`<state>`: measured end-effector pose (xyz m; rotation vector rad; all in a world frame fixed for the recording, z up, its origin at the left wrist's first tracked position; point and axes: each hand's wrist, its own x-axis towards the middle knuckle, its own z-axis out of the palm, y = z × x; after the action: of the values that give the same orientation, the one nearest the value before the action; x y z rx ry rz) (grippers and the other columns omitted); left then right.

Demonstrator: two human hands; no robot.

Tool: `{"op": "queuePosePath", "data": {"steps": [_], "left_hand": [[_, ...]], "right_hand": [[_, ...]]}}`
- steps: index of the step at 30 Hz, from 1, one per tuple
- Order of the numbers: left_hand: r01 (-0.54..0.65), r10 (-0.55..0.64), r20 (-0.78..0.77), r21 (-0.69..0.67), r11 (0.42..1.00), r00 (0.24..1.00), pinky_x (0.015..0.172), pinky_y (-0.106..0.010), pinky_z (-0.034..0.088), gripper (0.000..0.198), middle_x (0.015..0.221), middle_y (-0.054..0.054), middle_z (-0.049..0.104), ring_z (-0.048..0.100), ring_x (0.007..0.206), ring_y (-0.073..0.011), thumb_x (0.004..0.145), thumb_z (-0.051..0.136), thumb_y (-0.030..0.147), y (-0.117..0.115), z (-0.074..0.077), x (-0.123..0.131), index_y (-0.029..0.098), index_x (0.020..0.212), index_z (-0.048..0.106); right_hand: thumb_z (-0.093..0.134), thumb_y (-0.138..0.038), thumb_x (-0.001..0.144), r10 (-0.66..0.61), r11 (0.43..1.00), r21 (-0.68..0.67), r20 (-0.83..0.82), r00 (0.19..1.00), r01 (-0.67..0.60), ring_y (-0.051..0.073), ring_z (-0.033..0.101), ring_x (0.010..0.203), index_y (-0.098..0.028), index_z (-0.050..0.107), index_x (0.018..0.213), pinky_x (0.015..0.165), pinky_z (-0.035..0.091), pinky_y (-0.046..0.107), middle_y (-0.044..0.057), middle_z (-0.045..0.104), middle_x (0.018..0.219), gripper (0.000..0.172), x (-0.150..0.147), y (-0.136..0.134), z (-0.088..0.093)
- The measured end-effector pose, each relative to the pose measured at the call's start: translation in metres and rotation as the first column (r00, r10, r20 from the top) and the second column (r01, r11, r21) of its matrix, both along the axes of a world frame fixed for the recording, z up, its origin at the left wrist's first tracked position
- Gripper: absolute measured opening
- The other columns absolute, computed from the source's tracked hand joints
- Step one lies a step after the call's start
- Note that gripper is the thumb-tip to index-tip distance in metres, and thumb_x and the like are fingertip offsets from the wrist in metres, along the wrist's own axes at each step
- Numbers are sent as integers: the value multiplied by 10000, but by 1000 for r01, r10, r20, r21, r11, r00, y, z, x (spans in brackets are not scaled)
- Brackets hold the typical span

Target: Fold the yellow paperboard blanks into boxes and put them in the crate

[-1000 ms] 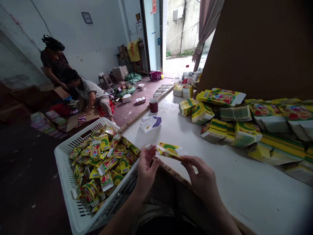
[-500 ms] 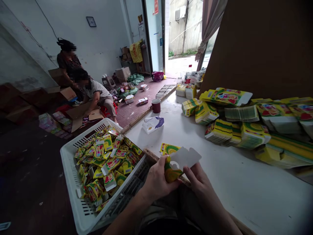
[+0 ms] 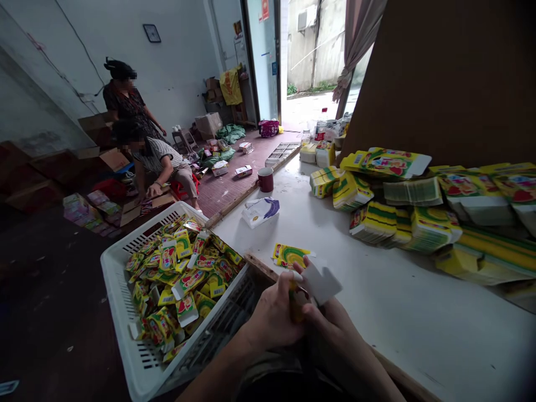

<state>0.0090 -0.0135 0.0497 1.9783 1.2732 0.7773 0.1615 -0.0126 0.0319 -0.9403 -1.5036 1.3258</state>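
Observation:
Between my hands, over the table's front edge, is a small yellow and green printed carton (image 3: 321,283), its white inner side and flap turned up. My left hand (image 3: 274,312) is closed round its yellow end from the left. From the right, my right hand (image 3: 330,324) grips the same carton, thumb on its near side and fingertips behind the white flap. Just beyond them a flat yellow carton (image 3: 288,255) lies on the white table (image 3: 377,312). A white plastic basket (image 3: 115,287) to the left holds many yellow cartons (image 3: 192,279).
Stacks of flat yellow cartons (image 3: 377,223) line the table's right side under a brown board (image 3: 452,72). A white and purple packet (image 3: 260,212) and a maroon mug (image 3: 265,180) stand farther back. Two co-workers (image 3: 125,100) are among cardboard boxes at the far left.
My hands have drawn closer together round the carton, and my right fingers have come up behind its white flap. One co-worker, bent before, now stands more upright.

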Motion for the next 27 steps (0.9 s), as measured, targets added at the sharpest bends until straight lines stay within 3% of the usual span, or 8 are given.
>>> {"op": "queuePosePath", "data": {"steps": [5,7,10,13,16,23,27], "left_hand": [[-123,117,91,56,991,989,861,-425,491,679,1180,-146,518,575,1047,-287,685,660,181,0,-8,0,224,1192,211],[-125,119,96,56,991,988,835,-409,495,577,1119,-117,518,576,993,-265,697,660,203,1,-4,-4,220,1139,289],[-89,84,77,63,994,994,794,-372,494,493,998,-63,535,568,901,-235,639,713,216,0,4,-11,207,1034,418],[-52,52,36,-8,999,998,790,-351,494,500,982,-53,575,581,889,-226,643,739,248,-2,8,-13,194,1060,469],[3,-1,22,-106,994,1000,826,-348,501,620,1052,-61,611,609,942,-233,653,763,320,-3,6,-10,200,1170,441],[27,-28,-12,-87,996,1000,891,-381,495,680,1157,-94,624,613,1030,-256,658,677,185,-1,-2,-12,198,1250,343],[-41,41,4,-110,993,999,948,-390,471,699,1205,-103,605,587,1097,-255,665,708,225,0,1,-14,205,1254,334]], "right_hand": [[343,-133,936,29,955,269,330,943,-123,239,305,1407,-343,363,1434,1131,315,457,39,231,1572,541,0,1,4],[397,-132,916,51,948,270,391,919,-167,257,288,1413,-311,359,1442,1120,334,455,73,201,1579,557,1,1,7],[517,-142,865,123,947,210,460,879,-243,299,262,1419,-260,522,1333,1110,343,465,103,198,1576,483,5,2,14],[536,-114,842,200,944,146,464,863,-296,293,371,1366,-243,672,1096,1085,378,437,83,291,1542,316,15,6,24],[593,-108,804,311,918,100,414,855,-383,257,485,1267,-241,692,1010,1066,400,390,64,404,1466,264,23,10,32],[563,-128,826,263,953,49,353,898,-299,249,390,1323,-216,609,1088,1098,348,397,102,387,1407,280,11,7,17],[561,-157,845,224,952,122,347,911,-281,256,339,1355,-239,573,1140,1108,329,406,95,396,1400,306,9,8,11]]}}
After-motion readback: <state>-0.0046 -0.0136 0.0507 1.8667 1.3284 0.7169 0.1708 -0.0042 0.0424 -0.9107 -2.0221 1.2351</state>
